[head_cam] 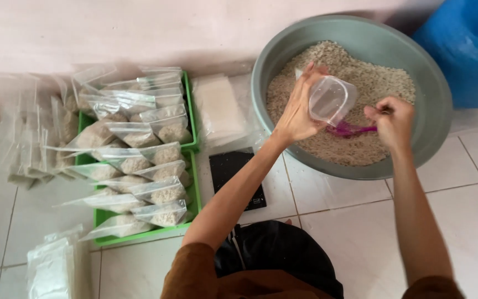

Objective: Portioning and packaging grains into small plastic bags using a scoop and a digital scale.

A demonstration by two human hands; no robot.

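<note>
Grey-green plastic basin (283, 61) of pale grain (360, 72) is sitting on the white tiled floor (360, 232) as a person is working over it. The left hand (297, 113) is gripping a clear plastic cup (332, 99), tilting it mouth-down toward the grain. The right hand (392, 119) is clenching the handle of a magenta scoop (349, 130), its bowl lying against the grain just below the cup. A black digital scale (229, 169) is lying beside the basin, next to green trays (192, 119) packed with filled clear bags (134, 135). Empty bags (217, 105) are lying stacked nearby.
</note>
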